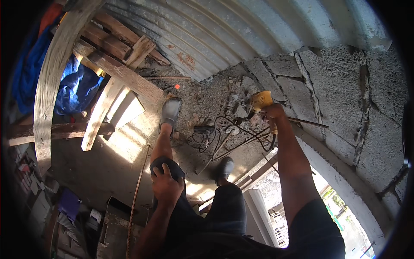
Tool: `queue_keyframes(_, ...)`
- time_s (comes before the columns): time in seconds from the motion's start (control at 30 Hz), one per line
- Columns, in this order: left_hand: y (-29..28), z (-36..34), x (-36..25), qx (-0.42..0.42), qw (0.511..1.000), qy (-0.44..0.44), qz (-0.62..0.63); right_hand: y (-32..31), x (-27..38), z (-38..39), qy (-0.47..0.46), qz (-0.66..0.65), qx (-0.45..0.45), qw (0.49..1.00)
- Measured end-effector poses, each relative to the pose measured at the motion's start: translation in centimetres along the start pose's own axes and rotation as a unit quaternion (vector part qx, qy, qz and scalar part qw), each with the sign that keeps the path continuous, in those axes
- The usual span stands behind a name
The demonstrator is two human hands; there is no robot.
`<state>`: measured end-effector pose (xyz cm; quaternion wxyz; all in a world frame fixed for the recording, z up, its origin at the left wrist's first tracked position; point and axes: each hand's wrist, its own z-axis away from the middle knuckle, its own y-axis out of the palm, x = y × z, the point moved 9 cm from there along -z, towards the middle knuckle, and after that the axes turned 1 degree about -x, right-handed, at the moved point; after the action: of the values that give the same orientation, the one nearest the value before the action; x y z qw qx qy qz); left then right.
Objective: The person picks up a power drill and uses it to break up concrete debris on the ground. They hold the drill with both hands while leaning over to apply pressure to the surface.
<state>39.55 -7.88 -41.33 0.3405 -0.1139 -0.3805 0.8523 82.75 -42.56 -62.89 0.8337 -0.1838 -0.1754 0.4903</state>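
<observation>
My right arm is stretched out toward the block wall, and my right hand (275, 113) is closed around a yellow corded power tool (261, 100). The hand covers part of it, so its exact kind does not show. Its black cord (233, 120) runs off in loops over the rubble. Over my bent left knee lies my left hand (166, 184), fingers spread, with nothing in it.
Broken rubble (236, 103) lies along the foot of the grey block wall (336, 86). A corrugated metal sheet (207, 34) stands ahead. Timber planks (125, 75) and a blue tarp (73, 86) are at the left. A thin rebar rod (137, 190) is near my left leg.
</observation>
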Motion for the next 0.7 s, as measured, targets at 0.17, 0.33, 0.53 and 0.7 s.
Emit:
queue_keyframes(0.17,0.1,-0.1,-1.2,0.006,1.000,0.004,0.017,-1.0,-5.6,-5.0,0.083,-0.129,0.014,0.988)
queue_keyframes(0.33,0.2,-0.4,-2.5,0.002,0.999,0.017,0.028,-5.7,-7.1,-5.9,0.058,0.034,-0.035,0.997)
queue_keyframes(0.53,-1.0,-0.3,0.2,0.018,1.000,-0.008,-0.012,-1.5,-6.7,-4.8,0.099,0.028,-0.095,0.990)
queue_keyframes(0.7,0.7,-1.0,-4.5,0.040,0.998,0.022,0.030,-8.6,-8.7,-8.2,-0.075,0.306,-0.076,0.946)
